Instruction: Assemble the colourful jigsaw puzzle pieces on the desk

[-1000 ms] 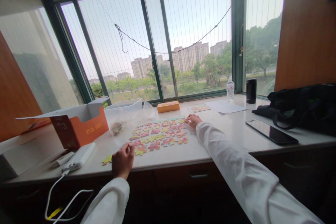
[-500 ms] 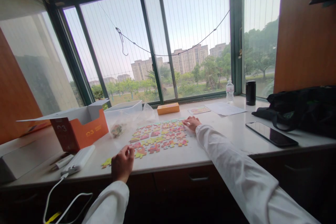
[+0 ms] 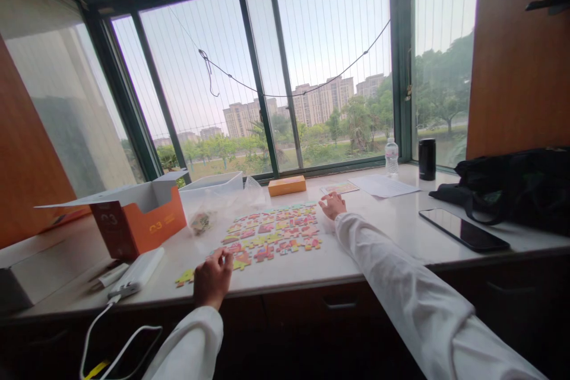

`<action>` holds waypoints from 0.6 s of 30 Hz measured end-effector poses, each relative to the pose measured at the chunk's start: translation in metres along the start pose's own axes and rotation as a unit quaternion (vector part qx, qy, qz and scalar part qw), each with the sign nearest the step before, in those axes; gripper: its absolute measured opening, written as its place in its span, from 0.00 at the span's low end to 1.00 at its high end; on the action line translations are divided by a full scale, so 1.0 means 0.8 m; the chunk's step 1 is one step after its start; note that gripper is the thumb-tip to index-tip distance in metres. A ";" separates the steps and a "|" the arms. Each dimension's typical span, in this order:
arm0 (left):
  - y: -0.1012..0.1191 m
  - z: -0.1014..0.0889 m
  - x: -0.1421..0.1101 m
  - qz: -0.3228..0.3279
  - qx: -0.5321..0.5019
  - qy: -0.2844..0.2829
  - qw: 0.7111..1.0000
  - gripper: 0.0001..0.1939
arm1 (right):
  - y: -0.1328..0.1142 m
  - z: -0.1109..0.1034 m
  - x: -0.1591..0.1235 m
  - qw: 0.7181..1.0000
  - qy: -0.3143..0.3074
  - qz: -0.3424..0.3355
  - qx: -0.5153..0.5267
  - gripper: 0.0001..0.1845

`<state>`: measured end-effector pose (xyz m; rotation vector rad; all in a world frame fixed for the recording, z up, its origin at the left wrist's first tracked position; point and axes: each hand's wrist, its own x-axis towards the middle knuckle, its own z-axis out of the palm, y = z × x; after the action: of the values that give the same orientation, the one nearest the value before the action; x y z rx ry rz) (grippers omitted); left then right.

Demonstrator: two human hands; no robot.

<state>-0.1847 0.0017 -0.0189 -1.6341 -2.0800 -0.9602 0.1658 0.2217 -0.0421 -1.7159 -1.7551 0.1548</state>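
Colourful jigsaw puzzle pieces lie in rows on the white tabletop, with gaps between parts of them. My right hand hovers or rests just off the puzzle's far right corner. Its fingers are apart, and nothing shows in them. Close to the near left corner of the puzzle is my left hand, its fingers curled together at the tips. Whether a piece is between those fingertips cannot be made out. Beside that hand, at its left, lie a few yellow-green puzzle pieces.
At left stand an orange box and a white power bank with a cable. Behind the puzzle are a plastic bag, a white bin and a small orange box. A tablet lies at right.
My right hand has shifted slightly right, away from the puzzle's far right corner, and its fingers have spread. My left hand stays in nearly the same place beside the pieces.
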 end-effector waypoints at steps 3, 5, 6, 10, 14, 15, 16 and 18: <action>0.002 0.000 0.001 -0.007 0.005 -0.007 1.000 0.16 | 0.000 0.000 0.000 0.998 0.058 -0.007 0.022 0.17; 0.001 0.001 0.001 -0.009 0.006 -0.008 1.000 0.16 | 0.000 -0.002 0.000 0.994 0.098 -0.031 0.046 0.19; 0.001 0.001 0.002 -0.010 0.005 -0.008 1.000 0.15 | -0.001 -0.004 0.000 0.991 0.112 -0.044 0.061 0.21; -0.002 0.004 0.002 -0.013 0.006 -0.008 1.000 0.15 | -0.001 -0.011 -0.002 0.989 0.108 -0.047 0.092 0.23; -0.002 0.003 0.002 -0.012 0.009 -0.003 1.000 0.16 | 0.000 -0.013 -0.004 0.991 0.101 -0.014 0.086 0.19; -0.002 0.002 0.002 -0.011 0.009 -0.002 1.000 0.16 | 0.001 -0.013 -0.004 0.991 0.102 -0.009 0.084 0.19; -0.002 0.002 0.001 -0.010 0.009 -0.002 1.000 0.16 | 0.002 -0.013 -0.005 0.991 0.102 -0.004 0.082 0.19; -0.001 0.000 0.001 -0.009 0.008 -0.002 1.000 0.16 | 0.003 -0.014 -0.006 0.992 0.100 0.011 0.078 0.19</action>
<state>-0.1859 0.0022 -0.0190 -1.6131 -2.1033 -0.9446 0.1735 0.2137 -0.0361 -1.5809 -1.5370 0.1220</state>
